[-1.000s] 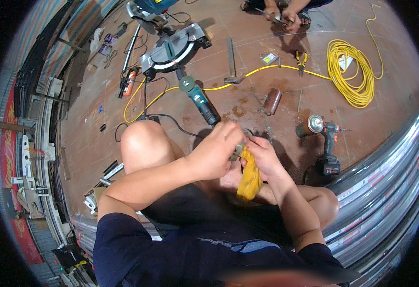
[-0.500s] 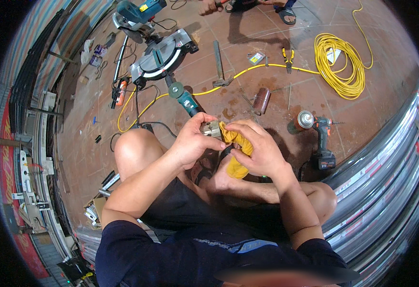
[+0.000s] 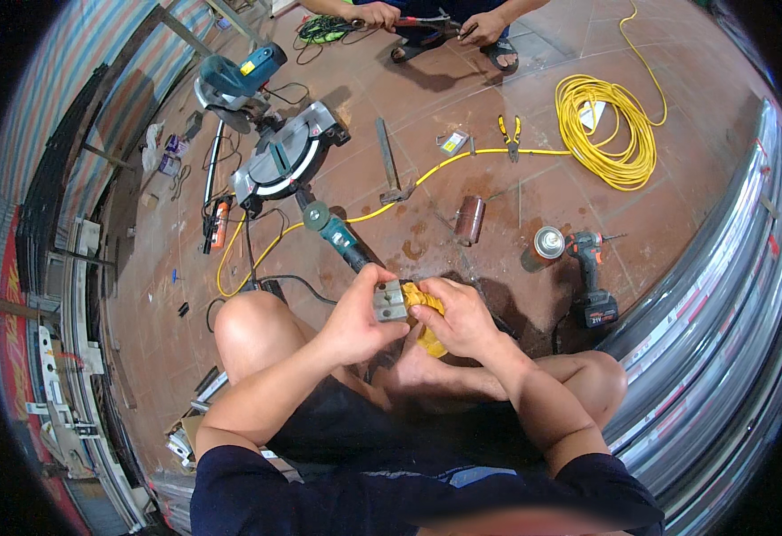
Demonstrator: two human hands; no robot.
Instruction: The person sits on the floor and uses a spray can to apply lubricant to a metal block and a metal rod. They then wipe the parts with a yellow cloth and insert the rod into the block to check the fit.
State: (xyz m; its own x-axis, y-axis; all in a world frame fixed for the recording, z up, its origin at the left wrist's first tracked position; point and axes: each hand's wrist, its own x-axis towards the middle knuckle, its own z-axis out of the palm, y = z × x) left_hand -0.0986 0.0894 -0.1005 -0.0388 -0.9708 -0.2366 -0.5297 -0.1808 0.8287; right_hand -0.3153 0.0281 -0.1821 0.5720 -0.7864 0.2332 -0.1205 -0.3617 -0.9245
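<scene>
My left hand (image 3: pixel 355 314) grips a small grey metal block (image 3: pixel 391 302) with holes in its face, thumb and fingers on opposite edges. A yellow cloth (image 3: pixel 428 345) is bunched in my right hand (image 3: pixel 461 314), pressed against the block's right side. Its lower end hangs down by my foot. Both hands meet in front of my bent legs, above the floor. Part of the block's right end is hidden by the cloth and fingers. Just beyond my left hand lies a teal angle grinder (image 3: pixel 336 237).
Ahead left stands a mitre saw (image 3: pixel 291 161). A hammer (image 3: pixel 386 152), pliers (image 3: pixel 511 141), brown cylinder (image 3: pixel 470 221), spray can (image 3: pixel 548 241) and cordless drill (image 3: pixel 588 268) lie or stand around. Yellow hose (image 3: pixel 601 134) is coiled far right. Long wrapped bars (image 3: pixel 722 304) line the right. Another person's hands (image 3: pixel 378 15) hold a red-handled tool.
The view has tilted up, showing more of the other person. My hands sit lower in the picture, and the block's holed face shows more fully. Both hands keep hold of the block and cloth.
</scene>
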